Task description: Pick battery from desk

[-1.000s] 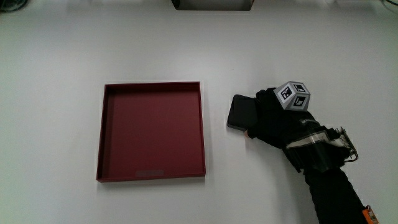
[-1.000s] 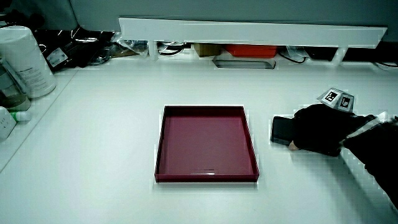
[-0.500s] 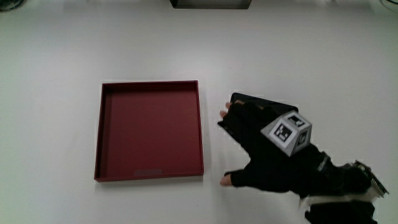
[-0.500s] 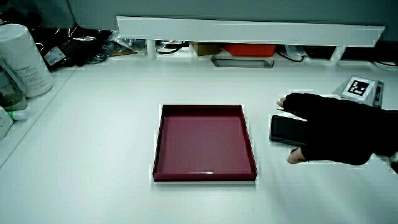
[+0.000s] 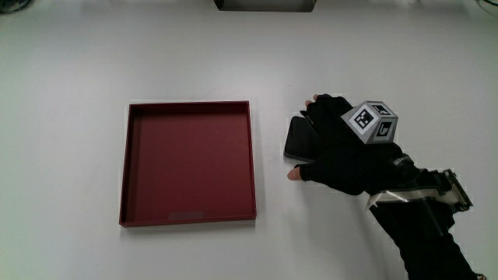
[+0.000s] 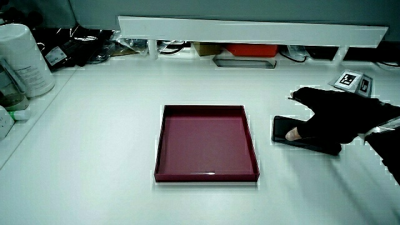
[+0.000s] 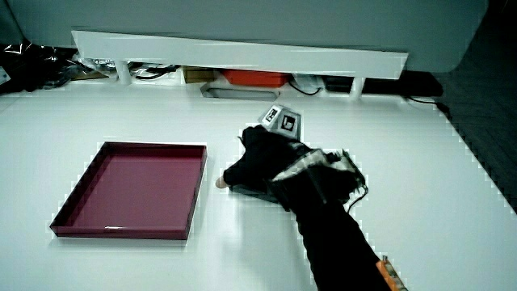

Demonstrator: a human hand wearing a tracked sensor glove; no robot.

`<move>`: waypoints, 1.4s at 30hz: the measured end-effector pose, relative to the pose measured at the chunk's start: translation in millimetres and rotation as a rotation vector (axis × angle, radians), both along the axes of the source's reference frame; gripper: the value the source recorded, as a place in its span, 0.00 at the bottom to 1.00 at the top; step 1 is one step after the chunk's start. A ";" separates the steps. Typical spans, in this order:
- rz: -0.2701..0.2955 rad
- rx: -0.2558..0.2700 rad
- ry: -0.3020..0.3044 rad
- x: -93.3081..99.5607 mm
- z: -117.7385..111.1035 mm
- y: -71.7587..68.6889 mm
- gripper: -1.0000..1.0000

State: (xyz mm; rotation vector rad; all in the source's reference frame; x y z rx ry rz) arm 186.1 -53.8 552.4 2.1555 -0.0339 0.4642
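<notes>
Lying flat on the table (image 5: pixel 70 70), beside the red tray (image 5: pixel 188 163), is the battery (image 5: pixel 298 138), a dark slab. We are seeing the hand (image 5: pixel 346 152) resting over it, cube (image 5: pixel 371 122) on its back. The fingers (image 5: pixel 320 104) are curling round the battery's edge farther from the person, the thumb (image 6: pixel 292 133) is pressing the nearer edge: we are reading this as a grip. The battery is touching the table.

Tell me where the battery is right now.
The battery lies flat on the white table beside the red tray, apart from it. The hand rests over the part farthest from the tray, in the main view and a side view.
</notes>
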 end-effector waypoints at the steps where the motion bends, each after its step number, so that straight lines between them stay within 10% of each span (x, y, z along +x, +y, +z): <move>1: -0.003 0.000 -0.003 -0.5 -1.0 -0.3 0.50; 8: 0.003 0.009 0.001 0.2 -1.8 0.0 0.50; 15: -0.002 0.141 0.011 -3.1 -9.5 0.5 0.72; 28: -0.019 0.196 -0.027 -4.4 -15.6 2.5 1.00; 42: -0.175 0.307 -0.227 -73.7 -81.9 1.9 1.00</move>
